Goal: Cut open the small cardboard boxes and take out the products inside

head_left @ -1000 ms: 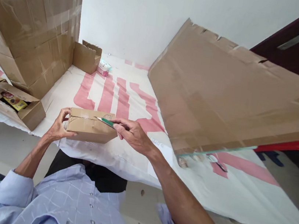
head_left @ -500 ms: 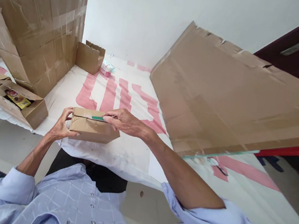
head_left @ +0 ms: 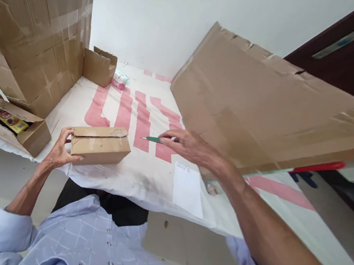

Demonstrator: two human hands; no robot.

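A small brown cardboard box [head_left: 101, 144] lies near the table's front edge, its top flap edge slightly lifted along a seam. My left hand [head_left: 61, 149] grips its left end, thumb at the front and fingers at the top corner. To the right of the box and apart from it, my right hand [head_left: 180, 143] is closed around a green-handled knife [head_left: 152, 139]. The knife's thin blade points left toward the box. Beneath my right forearm, a white sheet of paper [head_left: 188, 189] with some handwriting lies on the cloth.
Taped cartons [head_left: 41, 43] form a wall at the left. In front of them an open box [head_left: 36, 137] holds a yellow packet [head_left: 12, 121]. A large cardboard panel [head_left: 266, 105] stands at the right. A small open carton [head_left: 98, 67] and a pink-and-white pack [head_left: 120, 80] sit at the back.
My right hand has drawn the knife off the box's top seam and away to the right. The top flap edge now shows raised. My left hand still grips the box.
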